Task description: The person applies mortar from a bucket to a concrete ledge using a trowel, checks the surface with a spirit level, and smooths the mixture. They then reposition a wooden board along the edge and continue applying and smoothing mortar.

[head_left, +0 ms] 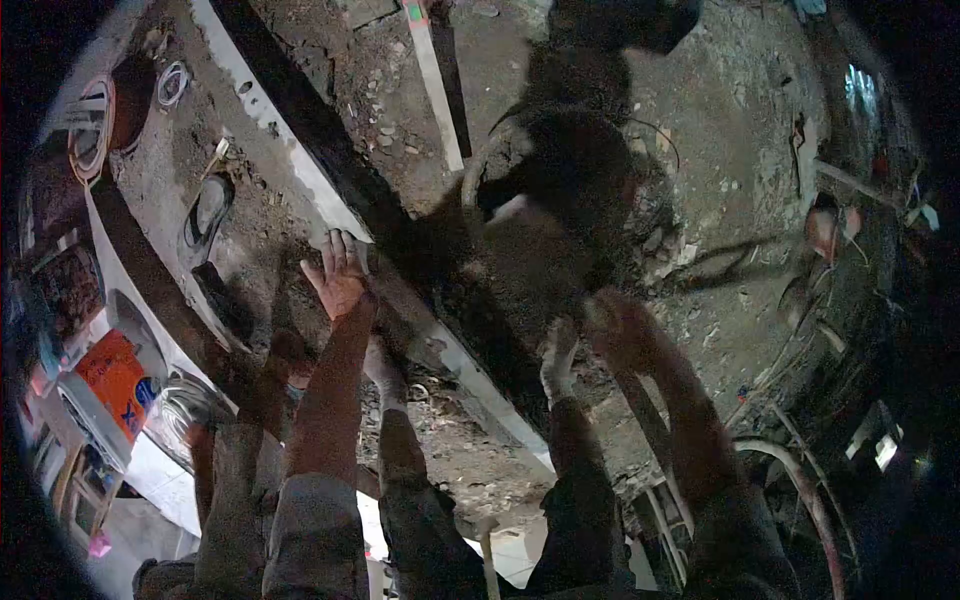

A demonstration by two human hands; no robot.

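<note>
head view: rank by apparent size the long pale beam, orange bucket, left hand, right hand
1. Long pale beam: runs diagonally across most of the frame.
2. Orange bucket, at the left edge.
3. Left hand and right hand: they look alike, so no ranking. Both rest on the beam; the right one is dimmer and blurred.

The scene is dim, lit from behind the viewer so that hard black shadows of arms and a head fall across the rough surface [700, 120]. The left hand [338, 275] catches the most light and looks reddish; the right hand [558, 352] is paler and softly blurred. A fisheye lens bends the white strip [300, 160] into a curve and leaves black corners. The right side sinks into near darkness, with one small glare spot [860, 88]. Fine detail is grainy throughout.
</note>
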